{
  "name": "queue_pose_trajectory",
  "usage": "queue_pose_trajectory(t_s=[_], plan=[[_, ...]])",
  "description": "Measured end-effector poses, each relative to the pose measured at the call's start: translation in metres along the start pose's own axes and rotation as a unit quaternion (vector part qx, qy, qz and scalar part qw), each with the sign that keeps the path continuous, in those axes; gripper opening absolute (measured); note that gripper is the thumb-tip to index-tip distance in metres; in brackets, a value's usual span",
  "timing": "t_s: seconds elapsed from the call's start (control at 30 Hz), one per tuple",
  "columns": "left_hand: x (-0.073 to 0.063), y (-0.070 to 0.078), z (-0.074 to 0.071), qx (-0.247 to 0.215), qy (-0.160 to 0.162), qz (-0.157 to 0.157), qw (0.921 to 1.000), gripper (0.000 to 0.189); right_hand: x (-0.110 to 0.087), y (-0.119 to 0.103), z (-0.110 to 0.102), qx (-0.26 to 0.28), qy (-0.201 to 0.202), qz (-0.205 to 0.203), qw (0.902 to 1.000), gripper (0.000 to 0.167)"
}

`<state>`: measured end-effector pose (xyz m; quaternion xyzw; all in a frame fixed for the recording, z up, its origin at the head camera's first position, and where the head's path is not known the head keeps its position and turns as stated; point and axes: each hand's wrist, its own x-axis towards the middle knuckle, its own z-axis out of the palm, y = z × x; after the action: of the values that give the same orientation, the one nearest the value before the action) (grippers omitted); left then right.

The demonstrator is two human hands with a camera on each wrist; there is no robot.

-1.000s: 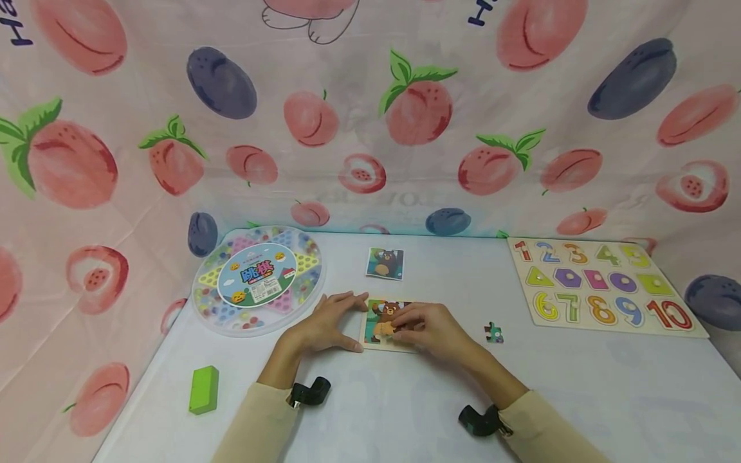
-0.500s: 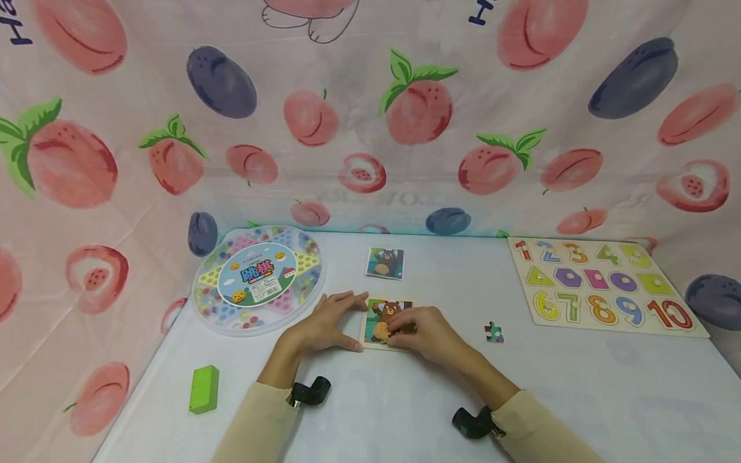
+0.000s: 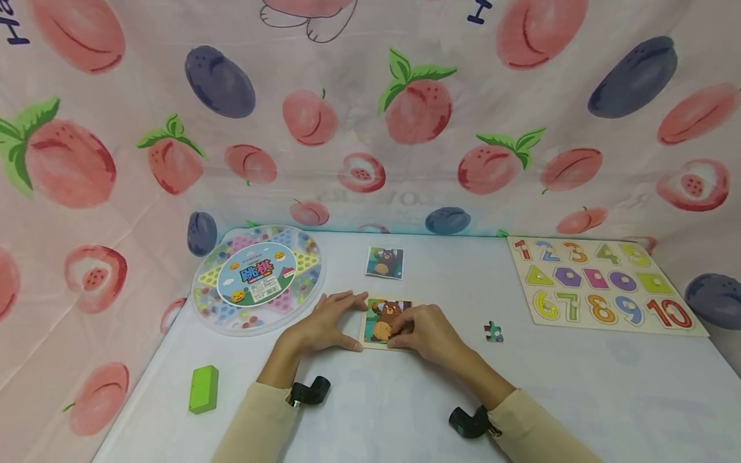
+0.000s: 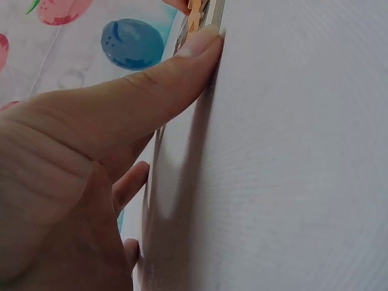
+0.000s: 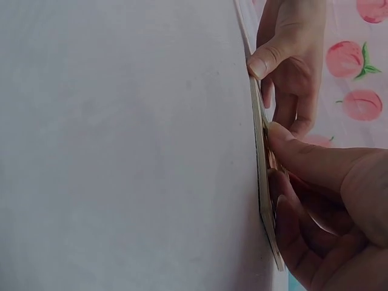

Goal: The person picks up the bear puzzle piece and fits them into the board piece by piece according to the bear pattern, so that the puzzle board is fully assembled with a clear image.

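Observation:
A small wooden jigsaw puzzle [image 3: 374, 314] with a bear picture lies at the table's middle. My left hand [image 3: 326, 323] spans its left edge, the thumb at the near corner and the fingers reaching to the far corner. My right hand [image 3: 431, 331] is over the puzzle's right half, pinching a jigsaw piece [image 4: 194, 17] between thumb and fingers. The piece looks orange and tilted in the left wrist view; the fingers hide most of it elsewhere. In the right wrist view the right thumb [image 5: 291, 145] and fingertips are right at the puzzle's surface.
A loose jigsaw piece [image 3: 494, 332] lies to the right. Behind the puzzle is a bear picture card [image 3: 384, 263]. A round Chinese checkers set [image 3: 257, 280] stands back left, a green block [image 3: 204, 390] front left, and a number and shape board [image 3: 604, 287] back right.
My right hand has shifted a little left and nearer over the puzzle, and its fingers have turned slightly. The left hand stays at the puzzle's edge.

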<state>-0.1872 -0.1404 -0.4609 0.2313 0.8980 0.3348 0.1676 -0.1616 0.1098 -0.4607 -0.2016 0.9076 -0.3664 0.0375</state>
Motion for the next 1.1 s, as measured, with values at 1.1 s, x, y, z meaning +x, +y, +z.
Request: queue_pose_trajectory(t_s=[1.1], plan=[[0.001, 0.0, -0.001, -0.001, -0.005, 0.002, 1.0, 0.065, 0.01, 0.008, -0.003, -0.004, -0.072, -0.024, 0.9971, 0.015]])
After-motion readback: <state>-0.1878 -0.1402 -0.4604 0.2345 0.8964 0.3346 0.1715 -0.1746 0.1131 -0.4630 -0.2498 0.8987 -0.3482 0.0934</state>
